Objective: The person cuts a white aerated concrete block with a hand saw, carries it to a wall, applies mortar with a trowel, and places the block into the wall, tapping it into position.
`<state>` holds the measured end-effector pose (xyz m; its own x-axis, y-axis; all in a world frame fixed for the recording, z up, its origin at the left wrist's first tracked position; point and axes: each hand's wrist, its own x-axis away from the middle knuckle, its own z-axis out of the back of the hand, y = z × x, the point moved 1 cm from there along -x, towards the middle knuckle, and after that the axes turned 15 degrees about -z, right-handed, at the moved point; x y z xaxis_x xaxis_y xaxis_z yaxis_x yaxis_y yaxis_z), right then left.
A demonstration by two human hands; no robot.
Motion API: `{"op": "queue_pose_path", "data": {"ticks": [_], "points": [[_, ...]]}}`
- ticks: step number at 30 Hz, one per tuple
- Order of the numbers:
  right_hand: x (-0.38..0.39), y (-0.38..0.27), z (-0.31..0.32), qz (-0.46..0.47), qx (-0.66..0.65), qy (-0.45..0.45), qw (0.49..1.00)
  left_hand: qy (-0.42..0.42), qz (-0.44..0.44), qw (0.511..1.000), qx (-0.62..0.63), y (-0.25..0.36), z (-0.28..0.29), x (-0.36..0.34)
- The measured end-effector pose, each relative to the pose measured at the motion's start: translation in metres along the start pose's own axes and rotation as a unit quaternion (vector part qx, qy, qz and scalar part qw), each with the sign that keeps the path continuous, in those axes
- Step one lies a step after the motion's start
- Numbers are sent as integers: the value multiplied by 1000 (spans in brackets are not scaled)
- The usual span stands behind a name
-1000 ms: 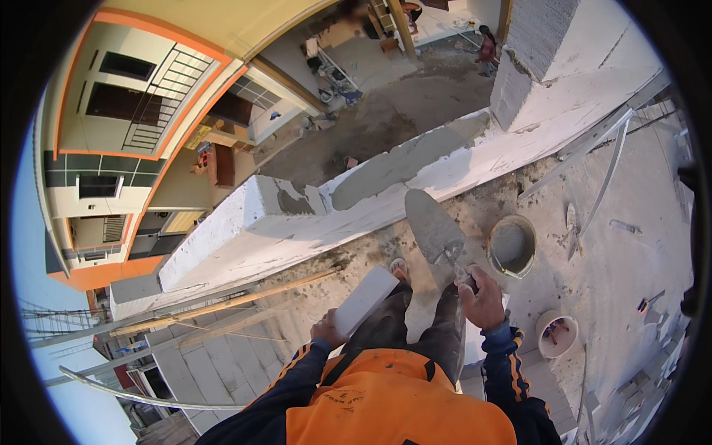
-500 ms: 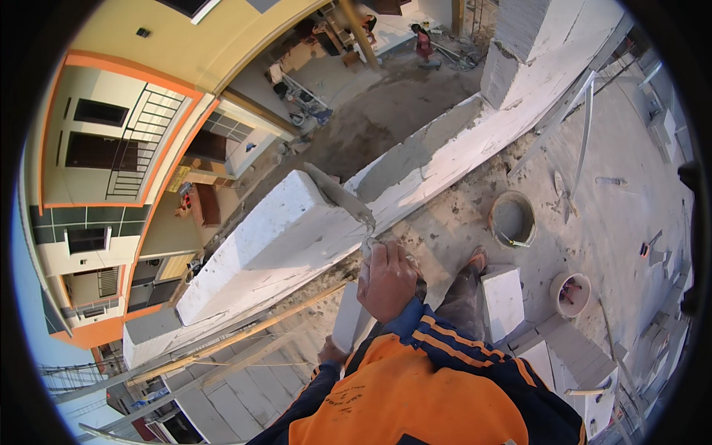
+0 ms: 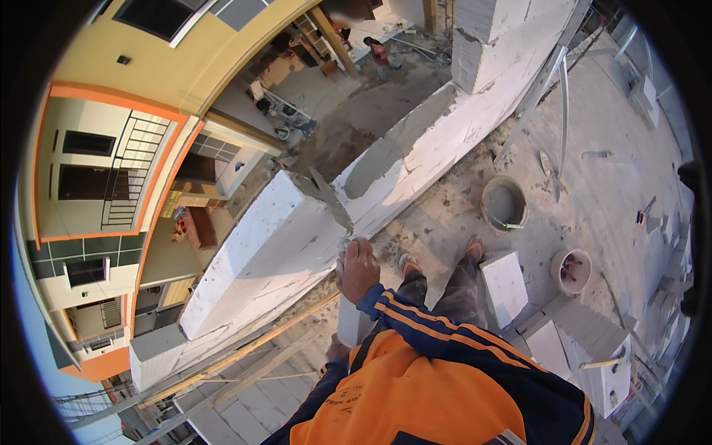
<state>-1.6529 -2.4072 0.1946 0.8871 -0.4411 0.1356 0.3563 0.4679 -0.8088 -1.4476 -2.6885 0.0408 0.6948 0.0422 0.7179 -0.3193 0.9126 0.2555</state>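
My right hand (image 3: 358, 267) is closed round the handle of a trowel (image 3: 332, 202). Its mortar-smeared blade lies against the end of a large white block (image 3: 256, 237) on the wall, beside a lower stretch of wall top spread with grey mortar (image 3: 374, 167). Lower down, my left hand (image 3: 338, 350) grips the lower end of a pale block (image 3: 353, 320) held upright in front of my body. The sleeve and right forearm cover part of that block.
A bucket of grey mortar (image 3: 504, 202) and a white bucket (image 3: 571, 271) with small items stand right of my feet. Loose white blocks (image 3: 504, 288) lie nearby. Beyond the wall is a drop to a lower yard with a person (image 3: 378, 53). A wooden batten (image 3: 245, 345) runs along the wall.
The trowel blade has turned and now shows narrower against the block's end. My right hand has shifted slightly left. The view has moved, and both my feet now show.
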Motion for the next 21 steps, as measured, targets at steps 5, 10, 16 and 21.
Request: {"op": "queue_pose_path", "data": {"ticks": [5,10,16,21], "points": [[41,42,68,-16,6,-108,994,28,-32,999,8,7,1,-13],[-6,35,90,-64,20,-130,989,10,-33,998,-44,35,10,-18],[-33,6,90,-18,27,-182,983,-7,-52,995,-80,40,15,-20],[-21,17,98,3,-29,-151,988,-7,-59,995,-74,28,8,-26]]}}
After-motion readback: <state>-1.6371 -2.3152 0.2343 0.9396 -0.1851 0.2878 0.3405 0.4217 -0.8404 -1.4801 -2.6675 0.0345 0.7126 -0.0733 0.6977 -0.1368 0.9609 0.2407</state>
